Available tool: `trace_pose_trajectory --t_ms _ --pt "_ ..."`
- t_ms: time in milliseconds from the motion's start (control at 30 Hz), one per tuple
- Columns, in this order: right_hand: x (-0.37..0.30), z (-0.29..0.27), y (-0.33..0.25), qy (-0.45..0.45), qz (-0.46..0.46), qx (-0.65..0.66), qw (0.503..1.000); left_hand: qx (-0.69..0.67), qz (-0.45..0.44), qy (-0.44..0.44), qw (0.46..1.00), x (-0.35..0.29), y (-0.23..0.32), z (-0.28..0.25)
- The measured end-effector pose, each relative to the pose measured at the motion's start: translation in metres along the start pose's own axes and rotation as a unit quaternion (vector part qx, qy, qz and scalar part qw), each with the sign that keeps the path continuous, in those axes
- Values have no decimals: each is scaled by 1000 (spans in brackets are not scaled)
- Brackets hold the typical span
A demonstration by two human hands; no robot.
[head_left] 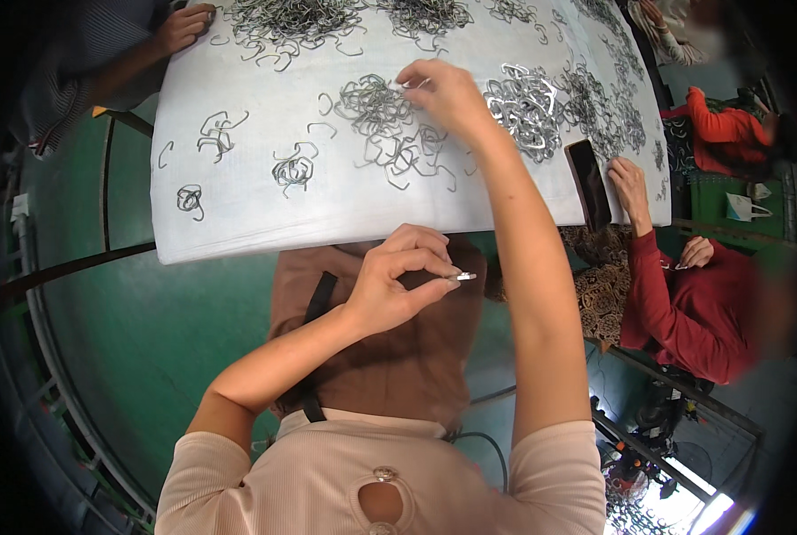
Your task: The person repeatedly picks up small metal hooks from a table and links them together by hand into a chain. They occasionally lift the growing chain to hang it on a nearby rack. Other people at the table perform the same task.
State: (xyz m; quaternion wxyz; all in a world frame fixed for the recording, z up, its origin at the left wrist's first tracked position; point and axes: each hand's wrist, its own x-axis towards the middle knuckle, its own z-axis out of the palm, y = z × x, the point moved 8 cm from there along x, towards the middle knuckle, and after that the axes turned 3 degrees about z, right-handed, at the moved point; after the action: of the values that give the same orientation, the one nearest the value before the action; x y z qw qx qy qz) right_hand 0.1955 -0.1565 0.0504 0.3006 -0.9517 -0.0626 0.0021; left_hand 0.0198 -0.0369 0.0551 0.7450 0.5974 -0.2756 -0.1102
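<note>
My left hand (pixel 405 275) is closed in a pinch just in front of the table's near edge. A small silvery metal piece (pixel 461 276) sticks out between its thumb and fingertips. My right hand (pixel 443 94) reaches over the table, its fingers bent together at the right side of a loose pile of dark bent wire hooks (pixel 372 102). Whatever those fingertips hold is too small to make out. Right of that hand lies a heap of brighter, shinier bent metal pieces (pixel 523 111).
The white-covered table (pixel 247 209) carries several more hook piles, with a small cluster (pixel 293 169) near the front. A black phone (pixel 587 183) lies at the right. A co-worker in a red sleeve (pixel 648 276) rests a hand on the table; another person's hand (pixel 184 27) is at the far left corner.
</note>
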Motion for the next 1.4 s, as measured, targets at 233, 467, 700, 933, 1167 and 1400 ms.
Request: trace_pose_trajectory --t_ms 233,467,700,933,1167,1400 --pt "-35 -21 38 -122 91 -55 987 -5 -5 -7 1000 -1 0 1" --pt "-50 -17 34 -63 50 -155 985 3 -7 -6 1000 2 0 2" --pt "-59 -5 22 -98 58 -117 987 9 -16 -2 1000 3 -1 1" --pt "-58 -26 35 1 96 -148 984 17 -9 -4 1000 4 2 0" --pt "-53 5 3 -66 6 -70 995 17 -6 0 1000 3 0 -2" --pt "-48 3 -8 -61 -1 -73 995 19 -14 2 1000 2 2 -4"
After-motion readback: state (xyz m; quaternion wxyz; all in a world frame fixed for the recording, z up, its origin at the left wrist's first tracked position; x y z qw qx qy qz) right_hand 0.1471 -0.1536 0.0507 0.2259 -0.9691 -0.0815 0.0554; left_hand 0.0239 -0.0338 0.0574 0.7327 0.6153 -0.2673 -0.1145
